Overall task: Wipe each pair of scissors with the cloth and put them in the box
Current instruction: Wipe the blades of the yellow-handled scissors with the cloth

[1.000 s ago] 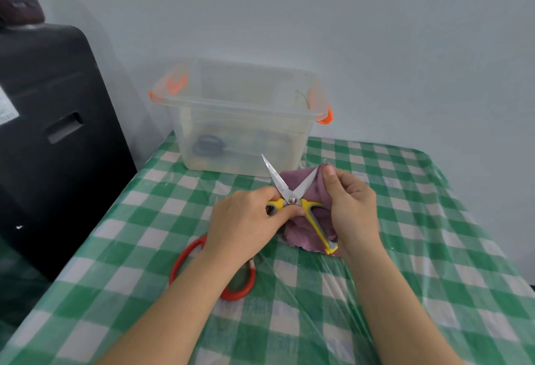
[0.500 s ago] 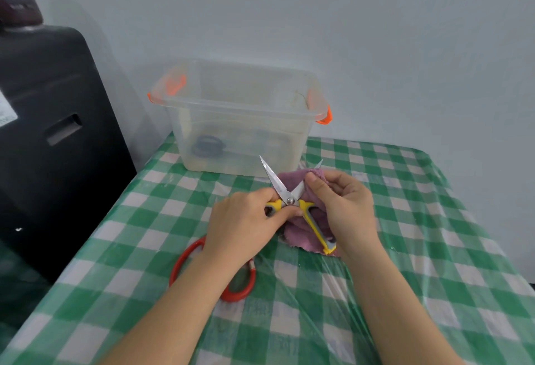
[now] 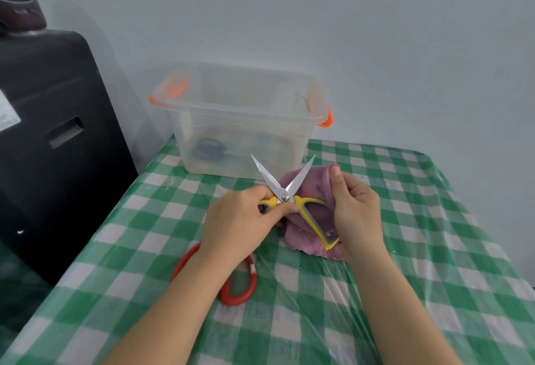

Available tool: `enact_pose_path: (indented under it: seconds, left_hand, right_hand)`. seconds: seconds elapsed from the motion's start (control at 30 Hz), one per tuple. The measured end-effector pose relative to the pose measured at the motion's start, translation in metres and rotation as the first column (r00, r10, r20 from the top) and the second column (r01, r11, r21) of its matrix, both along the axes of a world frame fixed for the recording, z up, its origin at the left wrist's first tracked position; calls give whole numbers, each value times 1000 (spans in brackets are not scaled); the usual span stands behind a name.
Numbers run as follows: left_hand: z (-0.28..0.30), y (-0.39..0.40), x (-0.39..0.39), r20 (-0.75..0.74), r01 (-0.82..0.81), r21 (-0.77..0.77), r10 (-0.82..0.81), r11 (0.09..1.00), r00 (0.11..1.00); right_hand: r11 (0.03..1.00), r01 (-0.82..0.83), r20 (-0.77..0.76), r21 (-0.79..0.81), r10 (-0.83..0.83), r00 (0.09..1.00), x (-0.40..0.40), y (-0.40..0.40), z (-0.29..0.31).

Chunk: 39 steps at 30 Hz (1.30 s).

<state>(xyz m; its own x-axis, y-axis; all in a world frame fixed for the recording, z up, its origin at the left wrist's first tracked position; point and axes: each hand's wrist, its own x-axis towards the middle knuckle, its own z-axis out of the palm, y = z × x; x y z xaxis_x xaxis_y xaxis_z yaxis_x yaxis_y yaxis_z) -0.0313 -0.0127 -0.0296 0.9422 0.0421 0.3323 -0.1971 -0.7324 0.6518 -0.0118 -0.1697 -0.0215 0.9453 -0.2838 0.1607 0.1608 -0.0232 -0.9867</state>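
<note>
Yellow-handled scissors (image 3: 285,190), blades splayed, over purple cloth (image 3: 307,214), seemingly clean.

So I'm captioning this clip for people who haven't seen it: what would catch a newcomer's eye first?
The yellow-handled scissors at the centre, blades spread wide, gripped by the left hand while the right hand holds the purple cloth behind them. Next, the clear box with orange handles at the table's far edge, something dark already inside. Red-handled scissors lie on the green checked tablecloth, partly under the left forearm.
</note>
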Motion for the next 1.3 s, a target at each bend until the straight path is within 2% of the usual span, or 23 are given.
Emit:
enact_pose_path:
  seconds: [0.1,0.2,0.33,0.5,0.73,0.87,0.97,1.3]
  left_hand:
    - [2,1,0,-12,-5,-8,5,1000,1000]
    - [2,1,0,-25,10,-4,-10,1000,1000]
    - [-1,1,0,-7,10,38,-10,999,1000]
    - [-3,-2,0,3,12,80,-12,997,1000]
    - [-1,-1,0,-7,12,50,-11,999,1000]
    - [-1,0,1,-24,13,32,-12,999,1000]
    - [-2,-1,1,-33,13,48,-12,999,999]
    - [-2,-3,0,-20,16,42,-15,999,1000]
  right_hand:
    - [998,-54,22,31,53,998,-2,0,3]
    - [991,-132,38,-30,133,990,-5,3,2]
    - [982,-123,15,-145,127,992,-5,7,0]
    - [990,-111,2,-84,111,994,-6,7,-4]
    - [992,-123,-23,31,123,992,-4,3,-1]
    - [981,-168,-18,-98,167,986,-3,3,-2]
    - [982,-144,-3,-125,145,989,-4,6,0]
    - [994,-79,-74,78,85,994,-6,2,3]
